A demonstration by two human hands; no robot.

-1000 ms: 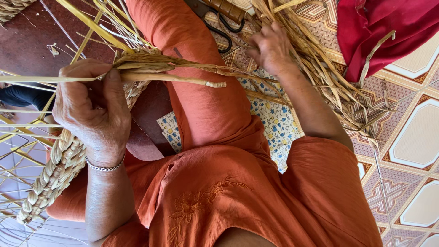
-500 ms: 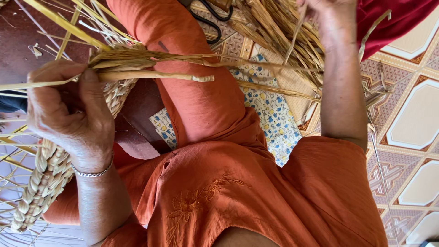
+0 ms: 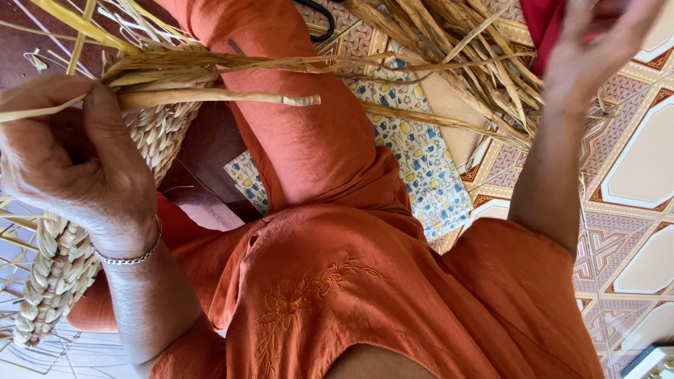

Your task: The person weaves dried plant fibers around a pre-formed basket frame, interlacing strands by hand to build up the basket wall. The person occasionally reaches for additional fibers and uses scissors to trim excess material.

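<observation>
My left hand point(image 3: 77, 161), with a silver bracelet at the wrist, is closed around a bundle of straw strands point(image 3: 210, 77) that sticks out to the right over my orange-clad leg point(image 3: 302, 140). A thick braided straw band point(image 3: 60, 274) runs from under that hand down to the lower left. My right hand point(image 3: 597, 49) is lifted at the upper right, blurred, fingers apart, just above and right of a loose pile of dry straw point(image 3: 456, 42). I see nothing gripped in it.
A blue and yellow patterned cloth point(image 3: 421, 161) lies under the leg on the patterned tile floor point(image 3: 632, 175). A red cloth point(image 3: 544, 21) sits at the top right. Black scissor handles point(image 3: 319, 17) show at the top edge. Thin straw spokes fan out at the lower left.
My right hand has left the straw pile and risen up and to the right. My left hand keeps its grip on the bundle and has shifted slightly left.
</observation>
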